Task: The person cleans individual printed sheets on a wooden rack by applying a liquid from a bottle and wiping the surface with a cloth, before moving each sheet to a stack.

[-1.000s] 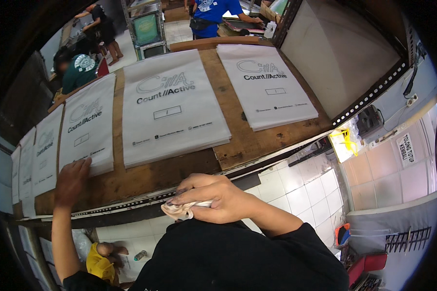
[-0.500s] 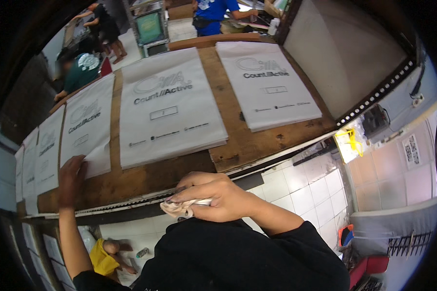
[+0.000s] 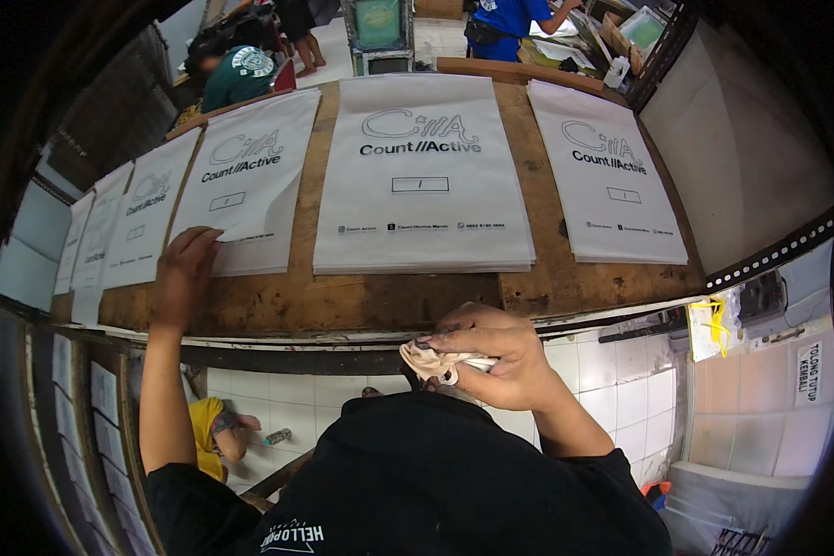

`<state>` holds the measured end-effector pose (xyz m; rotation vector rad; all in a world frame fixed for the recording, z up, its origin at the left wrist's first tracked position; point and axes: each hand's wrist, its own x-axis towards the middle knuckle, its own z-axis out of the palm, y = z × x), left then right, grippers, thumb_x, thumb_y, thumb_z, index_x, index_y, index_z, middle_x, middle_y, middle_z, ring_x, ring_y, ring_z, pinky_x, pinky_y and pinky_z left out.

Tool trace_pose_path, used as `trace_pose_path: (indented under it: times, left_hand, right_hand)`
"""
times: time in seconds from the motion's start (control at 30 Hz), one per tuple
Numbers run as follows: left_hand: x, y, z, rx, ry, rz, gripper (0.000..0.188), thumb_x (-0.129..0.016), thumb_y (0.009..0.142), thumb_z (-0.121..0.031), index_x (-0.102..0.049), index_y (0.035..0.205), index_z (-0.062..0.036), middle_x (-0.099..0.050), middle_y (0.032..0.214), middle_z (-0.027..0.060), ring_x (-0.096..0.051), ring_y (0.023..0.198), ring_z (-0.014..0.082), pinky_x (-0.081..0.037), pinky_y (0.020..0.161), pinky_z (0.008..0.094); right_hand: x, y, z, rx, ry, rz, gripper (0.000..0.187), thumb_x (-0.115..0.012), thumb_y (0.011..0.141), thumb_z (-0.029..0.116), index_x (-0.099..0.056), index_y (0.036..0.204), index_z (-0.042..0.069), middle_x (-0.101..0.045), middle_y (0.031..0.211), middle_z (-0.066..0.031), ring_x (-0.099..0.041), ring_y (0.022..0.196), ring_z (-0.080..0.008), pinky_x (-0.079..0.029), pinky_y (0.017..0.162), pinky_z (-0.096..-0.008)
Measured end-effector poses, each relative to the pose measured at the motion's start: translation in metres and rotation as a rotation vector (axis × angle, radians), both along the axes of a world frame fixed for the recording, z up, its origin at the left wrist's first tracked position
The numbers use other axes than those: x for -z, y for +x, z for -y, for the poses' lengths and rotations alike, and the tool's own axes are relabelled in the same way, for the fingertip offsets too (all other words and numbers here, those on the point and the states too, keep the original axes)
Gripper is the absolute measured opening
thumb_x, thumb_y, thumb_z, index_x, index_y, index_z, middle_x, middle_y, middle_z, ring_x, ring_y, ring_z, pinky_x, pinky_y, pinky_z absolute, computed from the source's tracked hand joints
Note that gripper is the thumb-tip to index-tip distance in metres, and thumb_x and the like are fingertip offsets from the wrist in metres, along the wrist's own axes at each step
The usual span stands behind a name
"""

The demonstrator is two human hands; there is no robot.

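Observation:
My left hand (image 3: 185,276) pinches the lower left corner of a white printed sheet (image 3: 241,199). That sheet's lower edge is lifted and curled, baring the print on the sheet beneath it. Near the table's front edge, my right hand (image 3: 511,357) is closed around a crumpled pale cloth rag (image 3: 428,361); dark smudges mark its fingers. Just right of the lifted sheet lies a flat stack of the same printed sheets (image 3: 426,204), and a further stack (image 3: 612,208) lies at the right.
The stacks rest in a row on a stained wooden table (image 3: 389,289), with more sheets (image 3: 139,208) at the left. A pale panel (image 3: 732,139) borders the right end. A person in yellow (image 3: 208,431) is low by the floor at left; co-workers (image 3: 241,79) are beyond the table.
The view has swung left, shifting the table to the right in the picture. My left hand has raised the sheet's corner further. My right hand still grips the rag.

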<state>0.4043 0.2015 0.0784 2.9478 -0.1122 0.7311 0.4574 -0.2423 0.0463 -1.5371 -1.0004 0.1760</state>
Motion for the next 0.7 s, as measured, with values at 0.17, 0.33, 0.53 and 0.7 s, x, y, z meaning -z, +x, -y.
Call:
trace_pose_path:
  times: [0.17, 0.33, 0.53, 0.7]
  left_hand:
    - [-0.001, -0.003, -0.005, 0.013, -0.037, -0.009, 0.021, -0.065, 0.092, -0.004, -0.071, 0.112, -0.0033, -0.07, 0.11, 0.0158, -0.068, 0.099, 0.0367, -0.055, 0.086, 0.0431]
    - [0.001, -0.012, -0.001, 0.063, 0.07, -0.069, 0.022, -0.063, 0.091, -0.005, -0.069, 0.112, -0.0046, -0.069, 0.107, 0.0148, -0.066, 0.1, 0.0369, -0.054, 0.085, 0.0448]
    - [0.001, -0.008, -0.016, 0.072, -0.072, -0.075, 0.013, -0.069, 0.091, -0.01, -0.07, 0.101, -0.0018, -0.07, 0.096, 0.0143, -0.067, 0.09, 0.036, -0.054, 0.077, 0.0437]
    - [-0.005, -0.002, -0.026, 0.034, -0.321, -0.136, 0.016, -0.078, 0.087, -0.014, -0.071, 0.086, 0.0007, -0.07, 0.082, 0.0133, -0.067, 0.073, 0.0311, -0.052, 0.067, 0.0379]
  right_hand:
    - [-0.003, -0.001, -0.012, 0.039, 0.009, 0.02, 0.033, -0.074, 0.081, 0.01, -0.077, 0.114, 0.004, -0.073, 0.109, -0.0189, -0.07, 0.105, -0.0326, -0.055, 0.089, -0.0391]
    - [-0.003, -0.005, -0.017, 0.108, -0.026, 0.014, 0.03, -0.078, 0.08, 0.012, -0.077, 0.108, 0.003, -0.075, 0.103, -0.0174, -0.072, 0.098, -0.03, -0.055, 0.084, -0.037]
    - [-0.004, -0.011, -0.027, 0.172, -0.004, -0.07, 0.028, -0.083, 0.08, 0.016, -0.076, 0.103, 0.002, -0.075, 0.104, -0.0179, -0.069, 0.101, -0.0288, -0.053, 0.086, -0.0376]
    - [-0.003, -0.014, -0.037, 0.19, 0.008, -0.083, 0.033, -0.084, 0.08, 0.018, -0.074, 0.106, 0.001, -0.072, 0.107, -0.0191, -0.067, 0.104, -0.0294, -0.052, 0.088, -0.0377]
